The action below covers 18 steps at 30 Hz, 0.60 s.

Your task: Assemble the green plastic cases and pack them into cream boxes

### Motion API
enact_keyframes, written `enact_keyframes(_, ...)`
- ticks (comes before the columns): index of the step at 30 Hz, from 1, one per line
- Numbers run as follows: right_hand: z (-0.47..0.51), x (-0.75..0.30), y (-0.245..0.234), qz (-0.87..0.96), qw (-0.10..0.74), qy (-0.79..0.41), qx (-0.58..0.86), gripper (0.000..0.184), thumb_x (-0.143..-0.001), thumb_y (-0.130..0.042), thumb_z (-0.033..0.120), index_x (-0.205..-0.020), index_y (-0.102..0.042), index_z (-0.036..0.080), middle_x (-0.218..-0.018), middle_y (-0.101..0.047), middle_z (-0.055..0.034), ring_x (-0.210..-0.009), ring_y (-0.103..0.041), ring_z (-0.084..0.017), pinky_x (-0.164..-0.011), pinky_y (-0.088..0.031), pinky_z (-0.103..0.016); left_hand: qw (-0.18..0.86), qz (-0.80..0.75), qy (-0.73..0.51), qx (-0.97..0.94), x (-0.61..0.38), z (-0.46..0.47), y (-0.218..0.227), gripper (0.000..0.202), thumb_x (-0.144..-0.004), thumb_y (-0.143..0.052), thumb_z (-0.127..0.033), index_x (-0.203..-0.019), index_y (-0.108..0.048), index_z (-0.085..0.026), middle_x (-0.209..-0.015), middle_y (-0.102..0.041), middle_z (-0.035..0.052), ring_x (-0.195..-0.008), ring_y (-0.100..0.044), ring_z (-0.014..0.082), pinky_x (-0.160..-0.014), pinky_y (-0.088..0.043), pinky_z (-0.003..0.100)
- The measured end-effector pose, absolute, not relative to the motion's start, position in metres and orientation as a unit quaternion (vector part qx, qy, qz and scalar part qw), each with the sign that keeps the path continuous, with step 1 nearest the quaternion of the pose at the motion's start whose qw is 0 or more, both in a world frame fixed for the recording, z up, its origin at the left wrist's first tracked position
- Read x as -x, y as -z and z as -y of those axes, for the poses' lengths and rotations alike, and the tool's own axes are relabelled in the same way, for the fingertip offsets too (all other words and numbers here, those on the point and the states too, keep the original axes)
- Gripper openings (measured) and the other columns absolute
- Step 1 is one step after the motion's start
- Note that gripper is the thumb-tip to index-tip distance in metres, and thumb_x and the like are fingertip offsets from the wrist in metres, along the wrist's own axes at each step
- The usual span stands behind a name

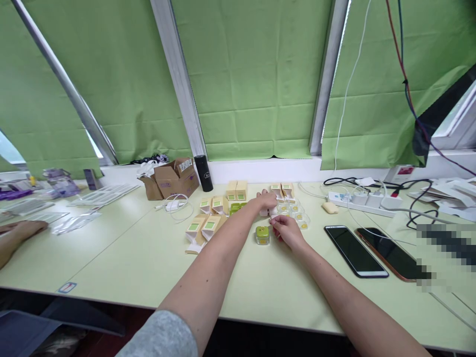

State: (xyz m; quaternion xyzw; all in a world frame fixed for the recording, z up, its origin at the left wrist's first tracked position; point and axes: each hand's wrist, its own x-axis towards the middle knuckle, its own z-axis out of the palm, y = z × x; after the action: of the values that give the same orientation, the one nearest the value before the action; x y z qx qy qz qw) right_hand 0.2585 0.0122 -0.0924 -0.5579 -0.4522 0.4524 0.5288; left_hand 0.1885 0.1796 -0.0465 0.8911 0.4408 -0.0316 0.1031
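Observation:
My left hand (267,200) reaches across the middle of the table with its fingers curled down over small whitish pieces (264,211); its grip is partly hidden. Closer to me, my right hand (287,231) is closed in a pinch, and what lies between its fingertips is too small to name. Just left of those fingertips stands a small clear container with a green lid (262,235). Clear containers with yellow spots (298,216) sit behind and right of my right hand. More green lids (235,208) show beyond my left forearm.
Small cream boxes with green windows (210,225) stand left of my forearm, others (237,190) behind. A cardboard box (176,178) and black bottle (203,173) are farther back. Two phones (355,250), a power strip (360,202) and cables lie right. Another person's hand (24,230) rests far left.

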Motion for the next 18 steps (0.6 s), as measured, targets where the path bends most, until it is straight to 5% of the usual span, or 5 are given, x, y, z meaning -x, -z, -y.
enact_keyframes(6, -0.010, -0.258, 0.090, 0.452, 0.530, -0.453, 0.556, 0.019, -0.078, -0.076, 0.037, -0.075, -0.067, 0.021, -0.057, -0.060, 0.0024, -0.047, -0.050, -0.013, -0.040, -0.038, -0.023, 0.103, -0.459, 0.031, -0.882, -0.186, -0.176, 0.048, 0.029, -0.081, -0.064, -0.023, -0.108, -0.074, -0.018, -0.115, -0.071, 0.0146, -0.126, -0.052, 0.0373, -0.107, -0.041, 0.058)
enact_keyframes(13, -0.010, -0.258, 0.088, 0.447, 0.526, -0.452, 0.565, 0.020, -0.078, -0.077, 0.038, -0.077, -0.068, 0.021, -0.059, -0.062, 0.0013, -0.048, -0.052, -0.014, -0.041, -0.038, -0.023, 0.112, -0.453, -0.101, -0.879, -0.169, -0.180, 0.046, 0.044, -0.086, -0.057, -0.023, -0.127, -0.071, -0.025, -0.145, -0.061, 0.0079, -0.136, -0.048, 0.0347, -0.117, -0.037, 0.053)
enact_keyframes(18, -0.009, -0.258, 0.086, 0.446, 0.523, -0.452, 0.568, 0.020, -0.077, -0.076, 0.039, -0.078, -0.068, 0.021, -0.059, -0.062, 0.0015, -0.050, -0.054, -0.014, -0.041, -0.040, -0.023, 0.141, -0.392, -0.220, -0.882, -0.148, -0.190, 0.033, 0.047, -0.093, -0.046, -0.011, -0.134, -0.068, -0.018, -0.153, -0.053, 0.0109, -0.144, -0.047, 0.0243, -0.127, -0.036, 0.038)
